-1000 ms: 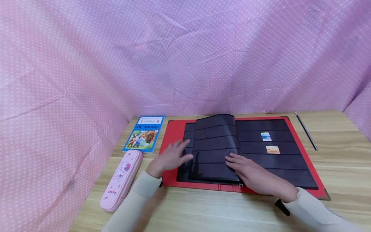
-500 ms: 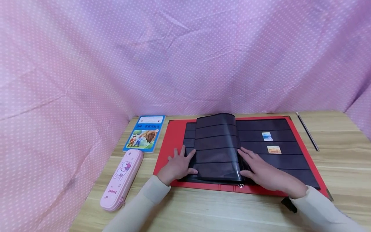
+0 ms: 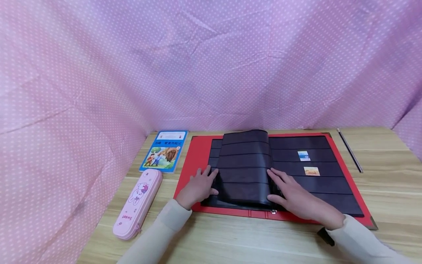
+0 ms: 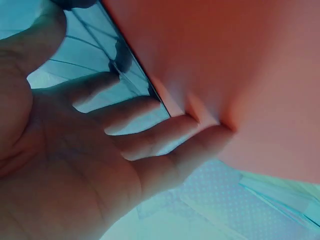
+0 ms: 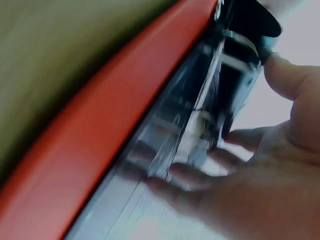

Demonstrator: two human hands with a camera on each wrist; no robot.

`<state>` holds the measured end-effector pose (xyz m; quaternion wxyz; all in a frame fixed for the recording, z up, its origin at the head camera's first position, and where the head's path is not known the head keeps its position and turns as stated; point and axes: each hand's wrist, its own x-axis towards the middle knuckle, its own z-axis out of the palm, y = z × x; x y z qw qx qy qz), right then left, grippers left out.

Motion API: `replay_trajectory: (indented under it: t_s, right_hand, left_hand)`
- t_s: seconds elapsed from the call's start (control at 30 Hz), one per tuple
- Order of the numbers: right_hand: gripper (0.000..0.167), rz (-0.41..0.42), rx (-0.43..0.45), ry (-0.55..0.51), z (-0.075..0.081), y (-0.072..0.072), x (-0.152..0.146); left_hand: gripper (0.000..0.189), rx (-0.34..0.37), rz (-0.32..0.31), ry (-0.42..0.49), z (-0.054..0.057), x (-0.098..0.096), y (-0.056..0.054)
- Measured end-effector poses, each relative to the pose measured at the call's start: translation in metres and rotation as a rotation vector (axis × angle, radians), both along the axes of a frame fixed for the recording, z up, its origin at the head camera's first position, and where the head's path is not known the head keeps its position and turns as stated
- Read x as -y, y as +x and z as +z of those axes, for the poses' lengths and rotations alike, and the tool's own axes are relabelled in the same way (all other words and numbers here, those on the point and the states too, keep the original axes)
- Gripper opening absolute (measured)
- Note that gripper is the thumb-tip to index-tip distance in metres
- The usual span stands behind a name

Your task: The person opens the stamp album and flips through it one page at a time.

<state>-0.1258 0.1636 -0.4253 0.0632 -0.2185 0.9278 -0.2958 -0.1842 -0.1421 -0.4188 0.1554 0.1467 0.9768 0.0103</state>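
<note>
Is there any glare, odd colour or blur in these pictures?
Head view: mostly clear, faint sheen along the curved black page; left wrist view: bluish-green cast, left hand in shade; right wrist view: blurry, soft red cover, glossy lower sheet faintly mirroring the right hand.

The album cover (image 3: 195, 154) is red and smooth with a low sheen, its lower-right corner guard (image 3: 374, 223) a dull, brassy metal. The black leaf (image 3: 244, 176) at centre looks like glossy plastic, streaked with reflected light. Two stamps (image 3: 311, 171) right of centre look like printed paper. The tabletop (image 3: 244, 238) shows pale, softly shining wood grain. At lower left, the pencil case (image 3: 137, 205) is smooth and semi-gloss; the storybook (image 3: 163, 152) has a slick paper cover. Creased, matt cloth (image 3: 211, 66) fills the top.
</note>
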Motion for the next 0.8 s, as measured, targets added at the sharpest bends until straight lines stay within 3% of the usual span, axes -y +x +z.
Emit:
replay_trajectory:
  t_s: [0.23,0.4,0.53,0.67,0.8]
  right_hand:
    - [0.074,-0.004,-0.024,0.102,0.010,-0.008,0.015]
    - [0.065,0.019,0.003,0.024,0.015,-0.039,0.002]
    - [0.072,0.017,0.076,0.020,0.012,-0.067,-0.007]
    - [0.079,-0.008,0.127,0.037,0.008,-0.079,-0.008]
    - [0.076,-0.020,0.076,0.061,0.007,-0.082,0.001]
  left_hand:
    - [0.069,-0.028,-0.066,-0.015,0.007,0.011,-0.003]
    - [0.069,-0.023,-0.067,-0.007,0.007,0.014,-0.003]
    - [0.070,-0.009,-0.066,0.013,0.005,0.015,-0.002]
    - [0.071,0.006,-0.068,0.047,0.005,0.017,0.000]
    - [0.072,-0.001,-0.067,0.076,0.005,0.021,0.000]
